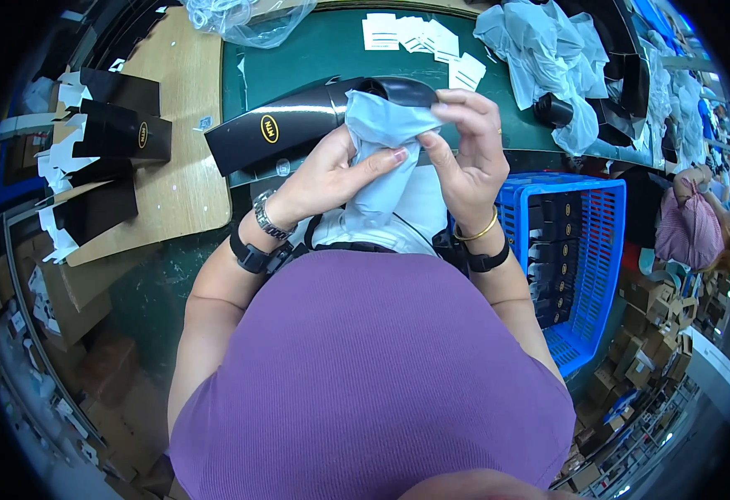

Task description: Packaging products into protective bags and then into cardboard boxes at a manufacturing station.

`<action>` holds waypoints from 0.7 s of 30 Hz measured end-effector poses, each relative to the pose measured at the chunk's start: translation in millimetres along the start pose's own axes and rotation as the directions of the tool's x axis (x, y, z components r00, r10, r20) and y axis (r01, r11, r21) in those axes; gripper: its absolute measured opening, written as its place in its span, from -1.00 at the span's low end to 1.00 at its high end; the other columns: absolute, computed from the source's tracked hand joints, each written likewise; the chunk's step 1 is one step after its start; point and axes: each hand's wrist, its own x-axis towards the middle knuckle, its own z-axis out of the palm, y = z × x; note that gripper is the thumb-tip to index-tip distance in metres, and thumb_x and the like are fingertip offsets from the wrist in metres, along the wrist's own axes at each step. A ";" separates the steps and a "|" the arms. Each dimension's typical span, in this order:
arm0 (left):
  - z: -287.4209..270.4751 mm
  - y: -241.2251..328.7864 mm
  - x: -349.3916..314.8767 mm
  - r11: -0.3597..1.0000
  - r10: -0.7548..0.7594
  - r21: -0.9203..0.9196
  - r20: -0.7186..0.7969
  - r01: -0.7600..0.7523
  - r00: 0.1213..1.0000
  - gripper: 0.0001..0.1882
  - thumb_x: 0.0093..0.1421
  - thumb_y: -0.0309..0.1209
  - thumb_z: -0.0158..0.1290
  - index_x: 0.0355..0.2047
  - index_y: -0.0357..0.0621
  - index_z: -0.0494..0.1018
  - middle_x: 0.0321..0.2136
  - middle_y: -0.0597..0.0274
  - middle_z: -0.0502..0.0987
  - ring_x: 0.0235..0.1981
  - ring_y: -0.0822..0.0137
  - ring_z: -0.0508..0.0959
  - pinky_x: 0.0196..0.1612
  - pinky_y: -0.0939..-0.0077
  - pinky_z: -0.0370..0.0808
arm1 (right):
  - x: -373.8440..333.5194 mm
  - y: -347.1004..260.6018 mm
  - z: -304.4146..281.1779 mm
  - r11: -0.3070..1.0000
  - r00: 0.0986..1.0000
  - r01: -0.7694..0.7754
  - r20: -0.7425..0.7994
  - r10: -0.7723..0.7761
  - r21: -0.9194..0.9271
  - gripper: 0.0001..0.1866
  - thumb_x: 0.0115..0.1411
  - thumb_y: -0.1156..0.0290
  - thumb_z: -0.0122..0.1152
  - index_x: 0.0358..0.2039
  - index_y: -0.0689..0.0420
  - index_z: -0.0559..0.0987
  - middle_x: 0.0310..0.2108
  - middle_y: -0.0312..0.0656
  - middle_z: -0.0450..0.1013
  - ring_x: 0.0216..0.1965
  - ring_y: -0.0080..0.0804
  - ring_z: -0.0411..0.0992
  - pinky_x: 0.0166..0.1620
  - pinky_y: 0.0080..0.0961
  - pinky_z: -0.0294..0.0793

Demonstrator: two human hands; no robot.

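Observation:
A pale blue-grey plastic bag (394, 125) is held between my two hands above the near edge of the green table. My left hand (327, 177) is closed on its left side, thumb pressed across the front. The fingers and thumb of my right hand (475, 154) close on the bag's right edge. A glossy black rounded object (406, 90) shows just behind the bag's upper edge; whether it is partly inside cannot be made out. Next to my left hand, a long black carton (256, 132) with a yellow oval mark lies slanted on the table.
Several black cartons with white flaps (123, 133) stand on a wooden board at left. White paper slips (423, 37) lie at the back, more plastic bags (540, 50) at back right. A blue crate (602, 250) with black cartons stands right. Another person (690, 225) is farther right.

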 end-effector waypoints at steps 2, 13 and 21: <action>-4.2 5.5 -2.8 0.999 -0.033 0.008 0.018 0.033 0.999 -0.49 0.41 -0.25 0.23 0.25 -0.26 0.43 0.05 0.22 0.60 0.06 0.45 0.53 0.19 0.44 0.46 | -4.5 1.1 2.6 0.998 0.998 0.060 0.038 -0.059 -0.024 -0.75 0.32 0.57 0.36 -0.04 0.29 0.54 -0.01 -0.05 0.48 0.04 -0.36 0.45 0.09 -0.48 0.48; -5.2 -10.1 -3.3 0.996 -0.090 0.005 0.165 0.091 0.982 -0.17 0.21 -0.21 0.44 0.36 -0.27 0.30 0.10 0.19 0.55 0.12 0.41 0.53 0.22 0.43 0.48 | -11.8 -14.3 -3.5 0.986 0.990 -0.084 -0.097 0.098 0.143 -0.85 0.40 0.54 0.29 -0.10 0.28 0.51 -0.26 -0.24 0.52 -0.25 -0.60 0.43 -0.12 -0.67 0.41; -3.6 -8.1 0.5 0.951 -0.033 0.308 0.183 -0.026 0.983 -0.13 0.16 -0.08 0.46 0.31 -0.30 0.35 0.06 0.07 0.59 0.13 0.29 0.55 0.25 0.37 0.45 | 8.4 -26.7 -19.7 0.830 0.922 -0.355 0.014 0.387 0.430 -0.83 0.43 0.46 0.30 -0.09 0.23 0.51 -0.44 -0.42 0.47 -0.47 -0.81 0.28 -0.39 -0.75 0.29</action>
